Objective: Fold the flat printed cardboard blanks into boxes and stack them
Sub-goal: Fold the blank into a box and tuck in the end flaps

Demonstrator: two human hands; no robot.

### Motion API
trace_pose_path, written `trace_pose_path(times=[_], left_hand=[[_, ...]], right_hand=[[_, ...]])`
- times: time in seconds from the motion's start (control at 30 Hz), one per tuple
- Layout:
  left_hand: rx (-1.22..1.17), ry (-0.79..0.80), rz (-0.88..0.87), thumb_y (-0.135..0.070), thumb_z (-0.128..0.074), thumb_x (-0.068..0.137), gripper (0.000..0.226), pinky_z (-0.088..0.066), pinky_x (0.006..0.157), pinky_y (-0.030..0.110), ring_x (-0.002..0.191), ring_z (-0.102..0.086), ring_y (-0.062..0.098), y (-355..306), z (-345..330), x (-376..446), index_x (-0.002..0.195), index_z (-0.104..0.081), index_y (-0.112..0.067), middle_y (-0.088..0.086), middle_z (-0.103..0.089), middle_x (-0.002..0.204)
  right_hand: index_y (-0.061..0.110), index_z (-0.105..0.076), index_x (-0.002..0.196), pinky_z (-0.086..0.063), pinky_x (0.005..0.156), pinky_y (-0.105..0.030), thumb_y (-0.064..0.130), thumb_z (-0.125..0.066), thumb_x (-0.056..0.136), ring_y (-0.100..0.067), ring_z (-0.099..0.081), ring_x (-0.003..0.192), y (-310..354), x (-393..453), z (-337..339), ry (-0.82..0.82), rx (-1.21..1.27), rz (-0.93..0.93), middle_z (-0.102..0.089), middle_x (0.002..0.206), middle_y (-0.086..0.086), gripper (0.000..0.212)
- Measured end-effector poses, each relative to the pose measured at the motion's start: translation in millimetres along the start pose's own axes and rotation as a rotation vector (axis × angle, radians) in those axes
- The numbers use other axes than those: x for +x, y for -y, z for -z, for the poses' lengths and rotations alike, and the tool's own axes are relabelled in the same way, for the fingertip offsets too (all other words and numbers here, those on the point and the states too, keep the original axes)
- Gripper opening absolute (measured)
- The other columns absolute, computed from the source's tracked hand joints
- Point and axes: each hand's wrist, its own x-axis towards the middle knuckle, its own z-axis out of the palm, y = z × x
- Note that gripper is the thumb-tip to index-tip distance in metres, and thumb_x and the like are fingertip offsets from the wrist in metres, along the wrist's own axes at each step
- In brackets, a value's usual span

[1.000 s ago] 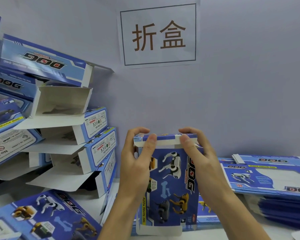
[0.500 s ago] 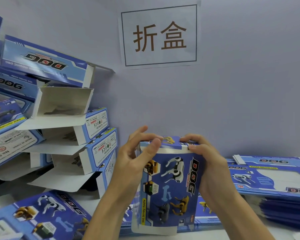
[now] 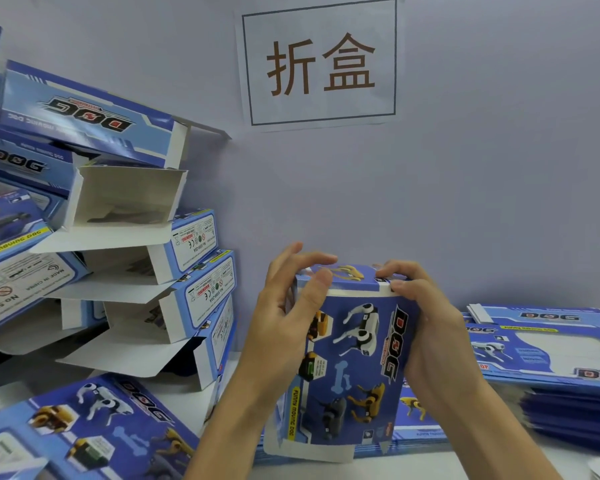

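A white paper sign [image 3: 321, 62] on the wall at twelve o'clock reads "折盒" in brown. The upright box [image 3: 355, 368] at six o'clock carries "DOG" down its front and "FUNNY MOVING DOG" on a yellow strip. In the folded-box stack [image 3: 94, 202] at nine o'clock, panels read "DOG", "WARNING" and "MADE IN CHINA". The flat blanks [image 3: 548, 344] at three o'clock show "DOG".
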Motion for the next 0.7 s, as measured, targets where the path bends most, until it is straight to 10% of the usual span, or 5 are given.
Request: trace_pose_path(times=[0.33,0.5,0.7], left_hand=[[-0.148,0.024,0.014,-0.042,-0.079,0.069,0.014,-0.060,0.068,0.027,0.128,-0.056,0.028,6,12,1,0.081,-0.074,-0.037,-0.021,-0.049,0.142],[-0.054,-0.012,-0.010,-0.043,-0.080,0.072,0.011,-0.058,0.087,0.049,0.132,-0.051,0.011,9,18,0,0.075,-0.074,-0.035,-0.022,-0.050,0.142],[0.113,-0.052,-0.061,-0.048,-0.075,0.065,0.031,-0.055,0.090,0.030,0.130,-0.045,-0.007,11,16,1,0.096,-0.070,-0.045,-0.029,-0.045,0.142]], right_hand=[[0.015,-0.073,0.083,-0.062,0.073,-0.044,0.015,-0.068,0.075,-0.032,-0.071,0.102,3,-4,9,0.099,0.026,0.000,-0.063,0.132,0.005,0.010],[0.015,-0.072,0.084,-0.060,0.068,-0.044,0.033,-0.084,0.074,-0.035,-0.071,0.100,-4,-2,6,0.056,-0.121,0.029,-0.058,0.136,-0.013,0.024],[0.028,-0.070,0.107,-0.059,0.079,-0.050,0.054,-0.088,0.060,-0.032,-0.070,0.106,-1,0,3,0.007,-0.173,0.089,-0.064,0.129,0.008,0.056]])
